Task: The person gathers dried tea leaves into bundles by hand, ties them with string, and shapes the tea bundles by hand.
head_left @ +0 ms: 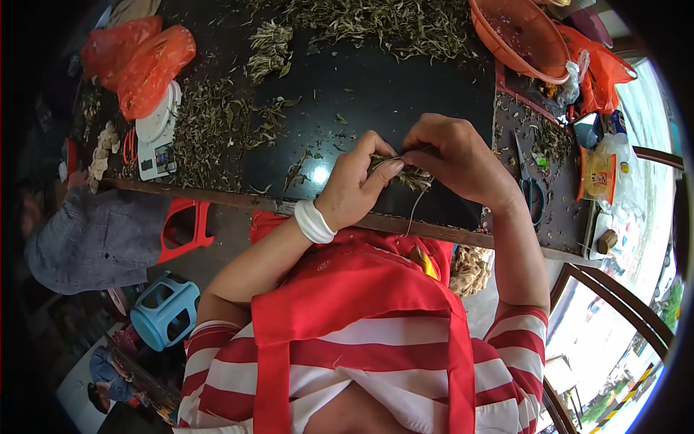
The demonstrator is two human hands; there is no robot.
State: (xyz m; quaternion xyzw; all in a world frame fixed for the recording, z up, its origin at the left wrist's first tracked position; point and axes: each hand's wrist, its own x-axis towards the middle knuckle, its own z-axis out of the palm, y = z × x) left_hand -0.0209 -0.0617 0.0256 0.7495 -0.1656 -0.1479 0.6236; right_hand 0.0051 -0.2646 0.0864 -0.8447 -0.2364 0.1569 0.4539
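Note:
My left hand (361, 177) is closed around a small bundle of dried leaves (413, 178) above the front edge of the dark table. Thumb and fingers of my right hand (455, 155) are pinched together at the top of that bundle, touching a thin pale string (413, 211). The string's loose end hangs down over the table edge. What lies between the right fingertips is partly hidden. A white band circles my left wrist. To the right of my right hand lie scissors (531, 195) with dark handles.
Loose dried leaves (376, 25) cover the table's far side, with more heaped at left near a white scale (155, 134) and orange-red plastic bags (141, 65). An orange basin (520, 36) stands at far right. Another person in a grey sleeve (101, 239) sits at left, near a blue stool (166, 311).

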